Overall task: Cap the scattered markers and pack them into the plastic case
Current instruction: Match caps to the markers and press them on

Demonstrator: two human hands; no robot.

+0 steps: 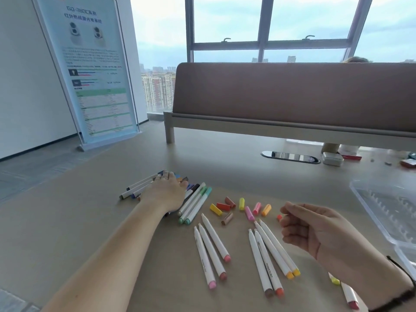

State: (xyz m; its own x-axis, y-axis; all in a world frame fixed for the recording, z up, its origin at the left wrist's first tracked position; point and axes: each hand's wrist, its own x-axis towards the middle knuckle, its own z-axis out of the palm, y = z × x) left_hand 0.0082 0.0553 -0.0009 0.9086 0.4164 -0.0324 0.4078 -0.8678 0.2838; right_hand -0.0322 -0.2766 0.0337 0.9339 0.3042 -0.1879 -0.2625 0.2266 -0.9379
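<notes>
While seven white-barrelled uncapped markers (238, 255) lie near six o'clock on the beige table (236, 154), the capping step looks about half done, I judge: a bunch of capped white markers with dark and green caps (193, 200) sits at about ten o'clock, and the loose coloured caps (240, 208) are strewn at centre. The left hand (167, 191) lies flat on that capped bunch, fingers fairly straight, pressing or gathering it rather than gripping. The right hand (313, 228), at three o'clock, has its fingers curled in a narrow grip; whether it pinches the small orange cap (279, 217) at its fingertips I cannot tell. The clear plastic case (387, 212) lies open at the right edge, well apart. The next move likely calls for matching a cap's colour to a marker's end and pressing it home.
</notes>
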